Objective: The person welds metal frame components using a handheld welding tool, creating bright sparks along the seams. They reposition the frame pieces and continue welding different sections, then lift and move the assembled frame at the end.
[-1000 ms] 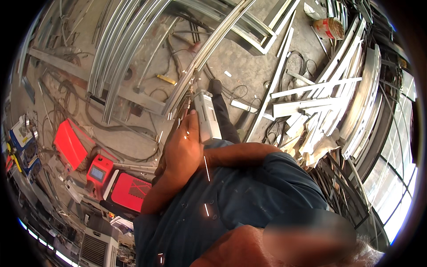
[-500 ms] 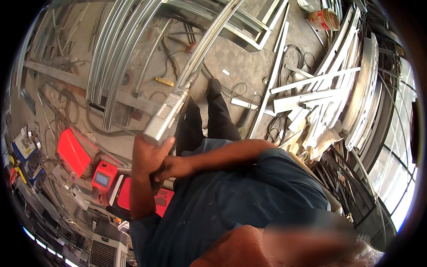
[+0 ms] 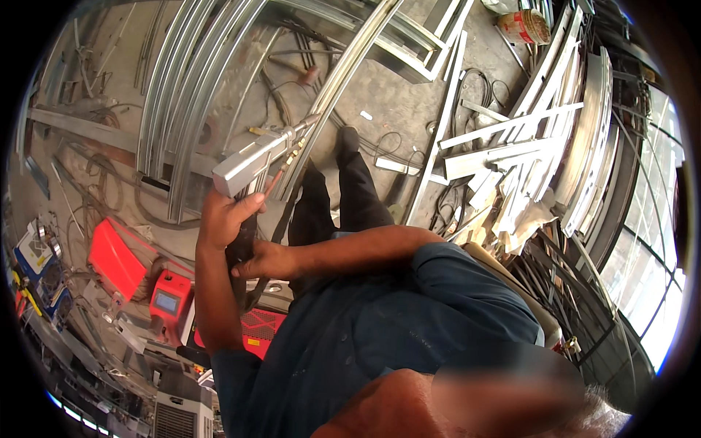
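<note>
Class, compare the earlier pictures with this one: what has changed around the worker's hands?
The silver-grey tool and the left hand gripping it have moved leftward. The right hand, hidden behind the left a second ago, now shows just below it. The bright sparks have gone. No release is visible. The silver metal channels and red machine stayed put.

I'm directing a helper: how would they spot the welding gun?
Start at the parallel metal channels, upper left. Right of their lower ends, the person's left hand grips the welding gun. Its boxy silver body and slender nozzle set it apart from those channels.
</note>
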Demonstrator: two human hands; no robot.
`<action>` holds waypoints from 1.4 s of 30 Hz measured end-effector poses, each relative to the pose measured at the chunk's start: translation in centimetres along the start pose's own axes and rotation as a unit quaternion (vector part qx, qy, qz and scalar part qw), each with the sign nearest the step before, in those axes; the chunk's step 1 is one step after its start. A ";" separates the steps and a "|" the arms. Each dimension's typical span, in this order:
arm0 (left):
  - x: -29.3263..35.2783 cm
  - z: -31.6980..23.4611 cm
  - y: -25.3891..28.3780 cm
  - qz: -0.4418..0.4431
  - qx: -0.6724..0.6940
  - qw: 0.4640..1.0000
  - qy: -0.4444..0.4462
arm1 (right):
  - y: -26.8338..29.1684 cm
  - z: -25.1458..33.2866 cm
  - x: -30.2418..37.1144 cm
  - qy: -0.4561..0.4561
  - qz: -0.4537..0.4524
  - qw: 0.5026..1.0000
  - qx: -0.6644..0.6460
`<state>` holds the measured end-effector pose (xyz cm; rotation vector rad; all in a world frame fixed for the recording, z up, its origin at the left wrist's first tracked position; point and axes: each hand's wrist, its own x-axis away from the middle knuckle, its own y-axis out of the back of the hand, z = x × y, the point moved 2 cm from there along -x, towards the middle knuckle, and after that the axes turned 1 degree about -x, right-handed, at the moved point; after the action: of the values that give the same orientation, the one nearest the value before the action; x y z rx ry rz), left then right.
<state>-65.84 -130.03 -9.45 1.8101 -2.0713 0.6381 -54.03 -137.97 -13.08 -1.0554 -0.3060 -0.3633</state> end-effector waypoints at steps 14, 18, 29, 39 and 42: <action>-1.5 -0.9 1.1 0.013 0.026 0.999 0.028 | 0.4 -0.1 -2.2 0.040 -0.004 0.998 -0.037; -1.6 -0.9 1.1 0.009 0.029 0.999 0.024 | 0.2 0.1 -2.3 0.057 -0.023 0.997 -0.053; -1.9 -1.0 1.0 0.026 0.034 0.999 0.030 | 0.5 -0.1 -2.6 0.053 -0.004 0.995 -0.083; -1.9 -0.4 1.6 0.033 0.026 0.999 0.033 | 0.0 0.1 -2.7 0.067 -0.004 0.993 -0.097; -1.8 -0.4 1.6 0.031 0.030 0.998 0.036 | 0.0 -0.2 -2.7 0.069 -0.013 0.994 -0.080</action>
<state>-67.18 -128.19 -10.25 1.7334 -2.0887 0.7786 -56.44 -137.74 -14.33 -1.1784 -0.1688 -0.4889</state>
